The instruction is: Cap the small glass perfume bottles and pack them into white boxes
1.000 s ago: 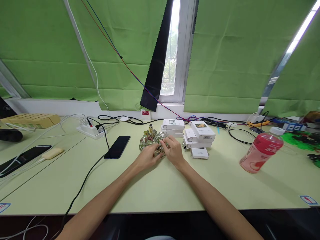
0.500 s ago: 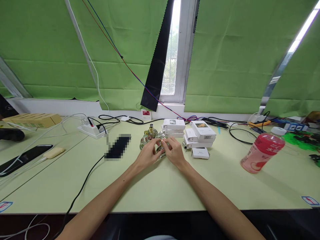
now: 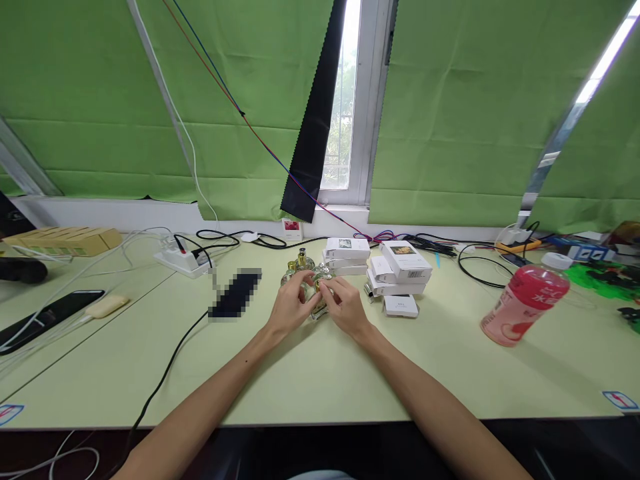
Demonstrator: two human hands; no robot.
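Observation:
Between my hands, a small clear glass bottle (image 3: 317,313) with a gold neck, which looks like a perfume bottle, rests at the table's middle. My left hand (image 3: 289,308) curls around its left side, thumb and fingers closed on it. From the other side my right hand (image 3: 349,308) pinches near the gold neck with thumb and fingertips. My fingers cover much of this bottle. Just behind my hands stand several similar glass bottles (image 3: 302,260) with gold necks, partly hidden by my left hand.
Small white boxes (image 3: 405,261) are stacked right of my hands, with more white boxes (image 3: 347,249) behind. A pink drink bottle (image 3: 525,307) stands farther right. On the left lie a blurred-out dark device (image 3: 236,293), a power strip (image 3: 184,259) and a black cable (image 3: 165,370).
My fingers have shifted slightly around the glass bottle, and my left hand sits a little farther left and lower. More of the bottle's base shows between my hands. The surroundings look unchanged.

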